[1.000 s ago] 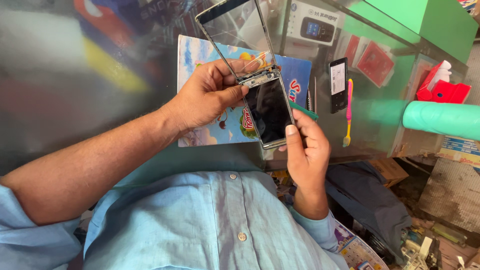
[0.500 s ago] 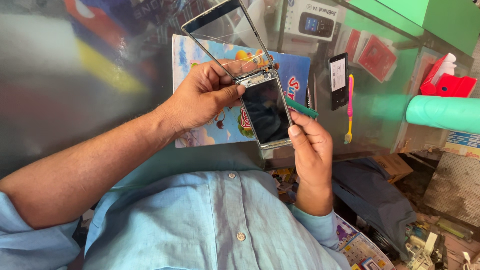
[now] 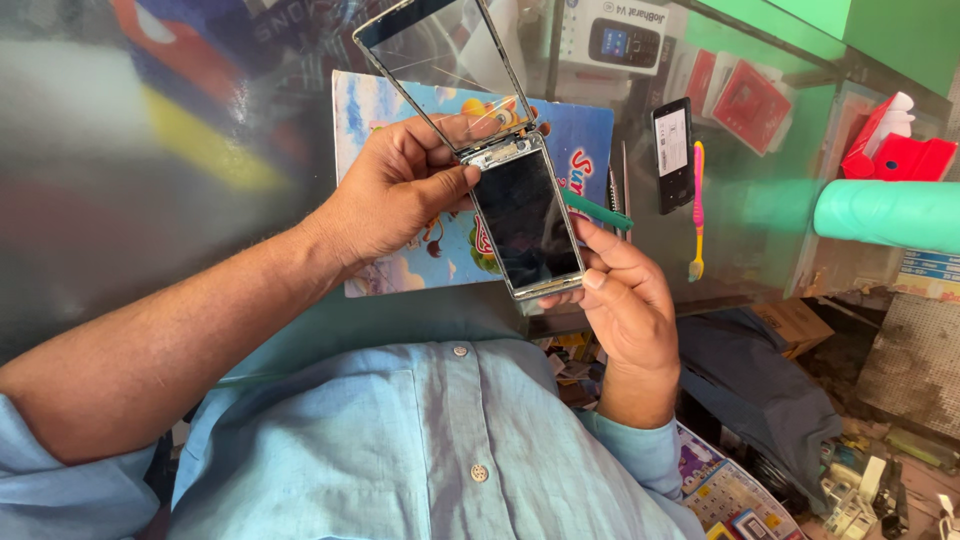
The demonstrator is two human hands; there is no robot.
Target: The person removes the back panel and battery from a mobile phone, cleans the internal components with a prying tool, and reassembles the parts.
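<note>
One phone [image 3: 527, 225] being held above the bench [image 3: 150, 150], right hand [image 3: 625, 300] gripping its lower edge with one green pry tool [image 3: 597, 211], left hand [image 3: 395, 195] pinching the top and hinging up one glass panel [image 3: 440, 65], best lifted slowly and evenly; one toothbrush [image 3: 697, 205] lying nearby.

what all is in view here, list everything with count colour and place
phone body: 1, dark screen, silver frame, held in both hands
front glass panel: 1, clear, black border, lifted at phone's top end
green pry tool: 1, behind phone, by right hand
picture book: 1, colourful, on glass counter
small phone: 1, black, on counter
toothbrush: 1, pink and yellow, beside small phone
red box: 1, far right
shirt: 1, light blue
left hand: 1, grips phone top
right hand: 1, supports phone bottom
</note>
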